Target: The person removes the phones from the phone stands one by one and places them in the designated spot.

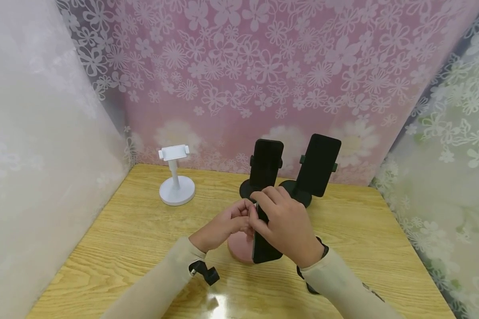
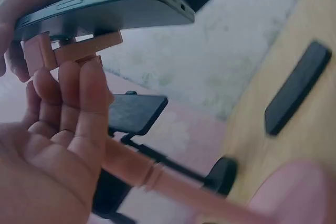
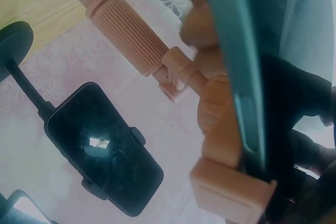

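A pink phone stand has its round base (image 1: 239,246) on the table and its ribbed stem (image 3: 128,35) rising to a clamp (image 3: 231,190). The fingers of my left hand (image 1: 225,223) curl at the clamp's back, fingertips against it in the left wrist view. My right hand (image 1: 285,219) grips a dark phone (image 1: 265,248) by its edges, thumb on the near side and fingers over the top. The phone's back lies against or very close to the clamp arms; full contact cannot be told. The left thumb is hidden in the left wrist view.
Behind my hands, two black stands hold a smaller phone (image 1: 266,161) and a larger phone (image 1: 318,166). A white phone stand (image 1: 175,186) with a bare holder stands at the back left. Another dark phone (image 2: 298,87) lies on the wooden table (image 1: 131,248), partly under my right wrist.
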`<move>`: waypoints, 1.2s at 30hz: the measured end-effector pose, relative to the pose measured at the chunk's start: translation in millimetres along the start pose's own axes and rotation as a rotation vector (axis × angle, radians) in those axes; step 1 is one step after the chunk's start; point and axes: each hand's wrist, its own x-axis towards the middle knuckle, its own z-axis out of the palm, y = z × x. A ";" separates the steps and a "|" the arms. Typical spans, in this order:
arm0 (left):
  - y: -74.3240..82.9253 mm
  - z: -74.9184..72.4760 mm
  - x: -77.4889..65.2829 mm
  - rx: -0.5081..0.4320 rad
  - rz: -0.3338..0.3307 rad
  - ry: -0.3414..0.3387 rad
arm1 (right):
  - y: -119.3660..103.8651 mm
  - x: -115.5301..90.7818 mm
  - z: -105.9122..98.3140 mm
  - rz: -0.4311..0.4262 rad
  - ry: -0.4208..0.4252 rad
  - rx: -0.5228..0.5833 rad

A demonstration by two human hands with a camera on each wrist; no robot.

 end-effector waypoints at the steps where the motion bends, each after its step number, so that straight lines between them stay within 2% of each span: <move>1: 2.1 0.4 -0.6 0.075 0.024 0.034 | -0.3 -0.5 -0.5 -0.010 0.014 0.007; 4: 8.0 2.9 -2.4 0.329 0.108 0.122 | -1.1 -1.7 -2.9 -0.051 0.090 0.030; 7: 12.5 5.9 -3.4 0.578 0.211 0.160 | -1.6 -2.0 -5.2 -0.104 0.195 0.058; 10: 14.1 8.1 -3.3 0.655 0.287 0.150 | -2.0 -2.4 -7.7 -0.165 0.283 0.075; 12: 13.8 9.3 -2.5 0.648 0.296 0.147 | -1.7 -3.5 -9.9 -0.211 0.346 0.084; 17: 13.4 13.1 -1.8 0.576 0.215 0.173 | 2.9 -9.4 -19.0 -0.287 0.529 0.069; 22: 11.6 15.5 -2.6 0.542 0.141 0.215 | 12.0 -21.5 -29.7 -0.252 0.604 0.044; 28: 7.9 16.9 -2.3 0.507 0.131 0.216 | 24.4 -41.5 -34.2 -0.225 0.725 0.000; 31: 8.1 17.6 -1.4 0.502 0.128 0.215 | 38.3 -54.7 -35.7 -0.194 0.712 -0.042; 36: 9.6 19.3 -0.4 0.473 0.104 0.222 | 74.9 -86.6 -35.1 -0.121 0.555 -0.129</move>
